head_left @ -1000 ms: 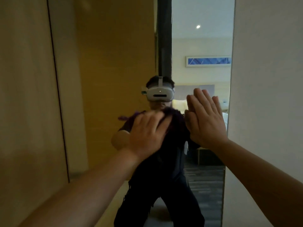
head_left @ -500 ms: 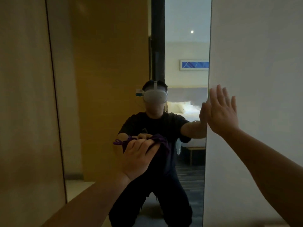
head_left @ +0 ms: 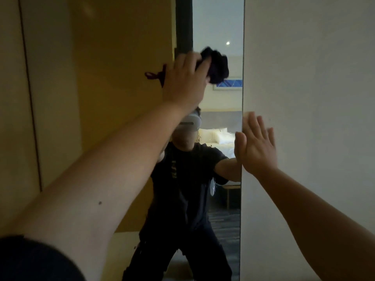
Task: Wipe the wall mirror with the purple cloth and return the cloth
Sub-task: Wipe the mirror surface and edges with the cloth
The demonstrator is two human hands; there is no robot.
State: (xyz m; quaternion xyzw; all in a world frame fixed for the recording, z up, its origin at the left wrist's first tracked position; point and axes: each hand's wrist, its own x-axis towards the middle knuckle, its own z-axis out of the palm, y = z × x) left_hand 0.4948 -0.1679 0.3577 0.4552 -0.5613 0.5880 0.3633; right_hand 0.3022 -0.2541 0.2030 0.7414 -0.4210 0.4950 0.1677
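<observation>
Since the earlier frame, your left hand [head_left: 185, 78] has swept the bunched purple cloth [head_left: 216, 66] from mid-height up toward the wall mirror [head_left: 218, 21] top edge. Your right hand [head_left: 256, 146], open and empty, braces flat at the mirror's right edge. Soft and light, the cloth should wipe best gripped as a wad.

head cam: single wide-angle view, worn on the person's head | faced straight ahead at the wall mirror [head_left: 219, 27], close, within arm's reach | mirror ran 12 to 6 o'clock, white wall [head_left: 308, 78] at 3, wood panel [head_left: 60, 98] at 9 | no second view shared the scene
</observation>
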